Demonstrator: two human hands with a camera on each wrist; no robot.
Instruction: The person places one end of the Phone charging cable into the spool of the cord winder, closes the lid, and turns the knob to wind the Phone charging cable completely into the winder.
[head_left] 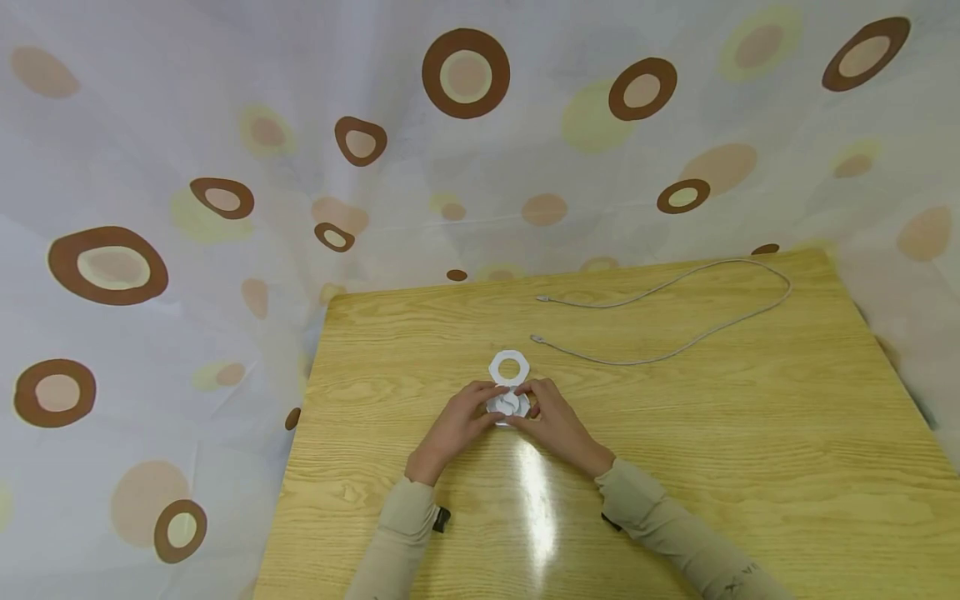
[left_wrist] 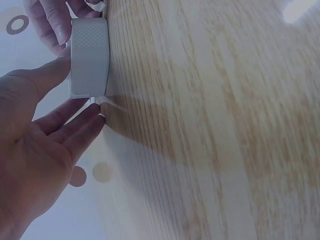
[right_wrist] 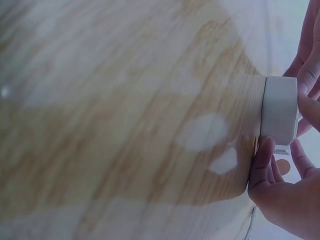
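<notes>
A small white octagonal case (head_left: 510, 405) lies on the wooden table with its lid (head_left: 497, 357) swung open toward the far side. The lid has a round hole through it, and a curved, S-like core shows inside the base. My left hand (head_left: 459, 423) holds the base from the left, thumb at the near edge and fingers at the far edge. From the right, my right hand (head_left: 558, 427) holds the same base with thumb and fingers. Both wrist views show the case's pale, textured side wall (left_wrist: 90, 60) standing on the tabletop, though the fingers hide parts of its rim.
A thin grey cable (head_left: 660, 358) with a plug at each end lies in a long loop on the table (head_left: 750, 433), beyond and right of the case. Behind the table hangs a white sheet (head_left: 525, 158) with brown and yellow round patterns.
</notes>
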